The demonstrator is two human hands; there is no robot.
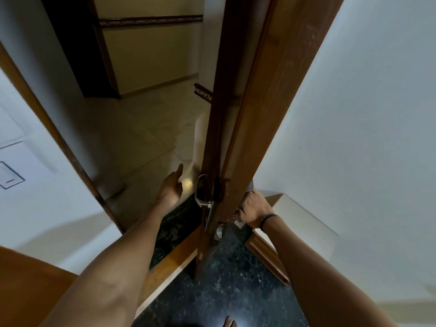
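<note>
A brown wooden door (238, 95) stands partly open, seen edge-on in the middle of the view. A metal lever handle (200, 192) sticks out on its left face. My right hand (253, 210), with a dark band at the wrist, grips the handle on the door's right face; that handle is mostly hidden behind the door edge and my fingers. My left hand (171, 187) reaches forward through the doorway with fingers straight, holding nothing and apart from the door.
The wooden door frame (59, 135) runs along the left beside a white wall. A dark speckled floor (226, 284) lies under me and a pale tiled floor (141, 128) lies beyond the threshold. A white wall with a wooden skirting (266, 256) closes the right.
</note>
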